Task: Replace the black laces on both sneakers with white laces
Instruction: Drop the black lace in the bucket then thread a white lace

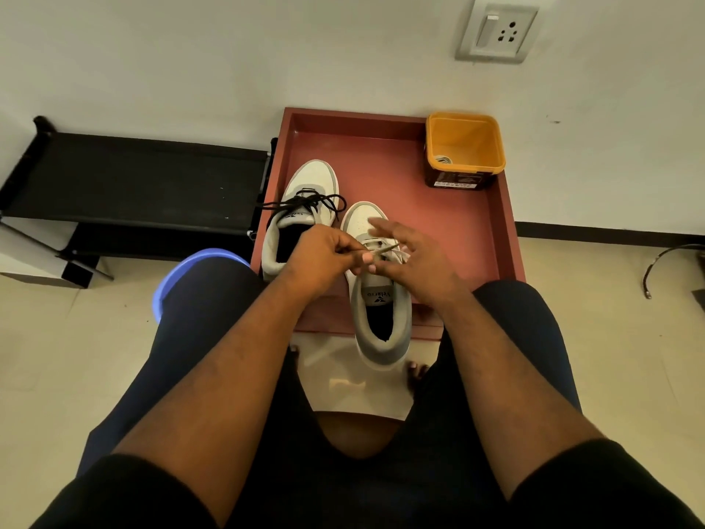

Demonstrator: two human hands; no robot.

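Two white and grey sneakers stand in a red tray (pixel 492 231). The left sneaker (pixel 305 185) carries loose black laces (pixel 305 203) across its tongue. The right sneaker (pixel 381 299) has a white lace (pixel 396 255) in its eyelets, and its heel juts over the tray's near edge. My left hand (pixel 324 257) pinches a strand of the white lace above the right sneaker. My right hand (pixel 416 261) hovers over the same eyelets, fingers spread, thumb touching the lace near my left fingertips.
A yellow tub (pixel 465 147) with a small coiled thing at its bottom stands in the tray's far right corner. A black folding cot (pixel 133 177) lies left of the tray against the wall. A blue stool (pixel 183 269) shows under my left thigh. A cable (pixel 667 261) lies on the floor at right.
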